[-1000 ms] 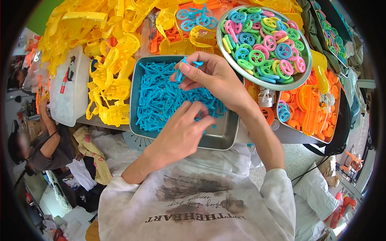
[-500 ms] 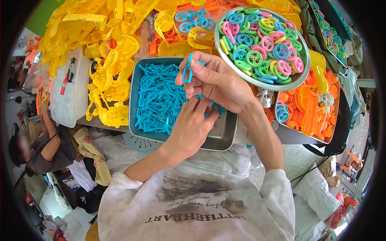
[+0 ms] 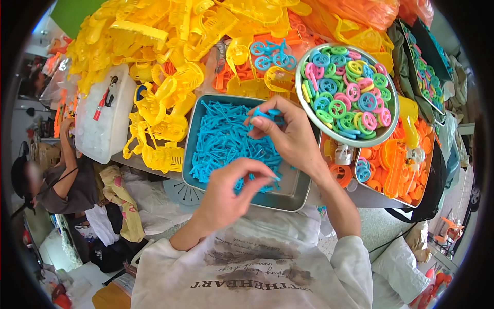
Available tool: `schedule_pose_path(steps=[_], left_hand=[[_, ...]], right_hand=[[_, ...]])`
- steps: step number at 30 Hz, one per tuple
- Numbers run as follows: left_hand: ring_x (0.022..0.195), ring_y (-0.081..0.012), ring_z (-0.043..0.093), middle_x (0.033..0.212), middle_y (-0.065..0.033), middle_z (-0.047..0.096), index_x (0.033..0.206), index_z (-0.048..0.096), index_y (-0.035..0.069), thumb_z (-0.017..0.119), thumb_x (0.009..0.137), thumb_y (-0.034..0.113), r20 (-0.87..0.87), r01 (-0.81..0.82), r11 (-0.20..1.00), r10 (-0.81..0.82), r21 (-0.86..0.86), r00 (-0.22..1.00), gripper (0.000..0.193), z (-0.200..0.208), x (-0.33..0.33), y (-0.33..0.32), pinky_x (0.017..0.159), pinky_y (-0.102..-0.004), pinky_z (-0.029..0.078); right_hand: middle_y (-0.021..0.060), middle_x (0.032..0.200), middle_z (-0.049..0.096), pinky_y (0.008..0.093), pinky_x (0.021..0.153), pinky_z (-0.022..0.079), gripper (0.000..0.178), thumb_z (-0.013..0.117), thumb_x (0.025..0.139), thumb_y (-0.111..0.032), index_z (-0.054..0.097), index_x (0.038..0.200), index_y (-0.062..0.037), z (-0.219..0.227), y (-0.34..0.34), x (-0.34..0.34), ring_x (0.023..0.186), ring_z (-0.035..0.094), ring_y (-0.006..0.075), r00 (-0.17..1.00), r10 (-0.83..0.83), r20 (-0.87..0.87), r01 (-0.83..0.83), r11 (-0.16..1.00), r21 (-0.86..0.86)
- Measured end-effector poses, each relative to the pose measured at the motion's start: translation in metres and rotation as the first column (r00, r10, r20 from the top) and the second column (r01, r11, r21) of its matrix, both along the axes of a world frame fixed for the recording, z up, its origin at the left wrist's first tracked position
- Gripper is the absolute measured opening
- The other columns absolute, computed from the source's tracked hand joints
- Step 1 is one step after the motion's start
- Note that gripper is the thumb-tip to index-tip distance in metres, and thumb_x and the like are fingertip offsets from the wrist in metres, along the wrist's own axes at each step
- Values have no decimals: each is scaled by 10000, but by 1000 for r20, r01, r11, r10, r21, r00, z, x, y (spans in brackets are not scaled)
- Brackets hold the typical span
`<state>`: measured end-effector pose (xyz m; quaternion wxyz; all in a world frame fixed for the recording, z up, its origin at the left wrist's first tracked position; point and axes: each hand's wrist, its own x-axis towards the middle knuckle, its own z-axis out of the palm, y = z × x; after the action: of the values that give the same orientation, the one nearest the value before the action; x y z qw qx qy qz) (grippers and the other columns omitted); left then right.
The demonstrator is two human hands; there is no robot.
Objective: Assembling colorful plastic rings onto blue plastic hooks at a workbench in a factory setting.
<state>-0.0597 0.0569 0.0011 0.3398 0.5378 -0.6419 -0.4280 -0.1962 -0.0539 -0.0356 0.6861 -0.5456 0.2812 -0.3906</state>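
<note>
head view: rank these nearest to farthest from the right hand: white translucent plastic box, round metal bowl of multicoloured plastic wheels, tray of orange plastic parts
From the right hand:
1. Round metal bowl of multicoloured plastic wheels: just to its right.
2. Tray of orange plastic parts: farther right.
3. White translucent plastic box: far to its left.

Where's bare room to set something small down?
The tray has bare metal at its near right corner, bordered by blue pieces and the rim. The white box is bare nearer you than the red-handled tool. The yellow heap and bowl of wheels are crowded.
</note>
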Motion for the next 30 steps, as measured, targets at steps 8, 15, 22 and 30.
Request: schedule_pose_path(steps=[8,15,22,30], left_hand=[[840,-118,613,957,-60,621,961,658,-34,638,887,-9,-393,-389,916,322,-100,861,81,-16,36,-43,692,-226,502],[766,-123,616,874,-60,595,1043,718,41,630,865,-57,-258,-348,912,291,-216,921,221,-26,34,-40,672,-235,533],[756,-107,592,882,-53,615,961,689,-4,633,885,-15,-360,-336,925,257,-178,897,95,-33,33,-42,663,-218,484],[776,-131,610,885,-71,640,953,693,-1,624,868,-54,-340,-336,919,255,-206,905,122,-30,35,-38,680,-232,507]], right_hand=[[100,834,673,281,692,541,133,643,909,-76,562,936,26,15,9,2,803,677,149,942,131,-310,-166,982,-87],[102,836,677,281,668,542,167,649,913,-113,562,919,30,14,10,1,821,663,139,935,209,-286,-241,967,-81],[103,842,675,282,676,541,167,642,919,-113,558,904,30,13,7,-2,811,666,142,936,236,-261,-256,966,-44],[94,848,669,282,702,543,166,633,931,-125,561,910,23,13,7,-2,807,662,138,927,302,-224,-300,953,44]])
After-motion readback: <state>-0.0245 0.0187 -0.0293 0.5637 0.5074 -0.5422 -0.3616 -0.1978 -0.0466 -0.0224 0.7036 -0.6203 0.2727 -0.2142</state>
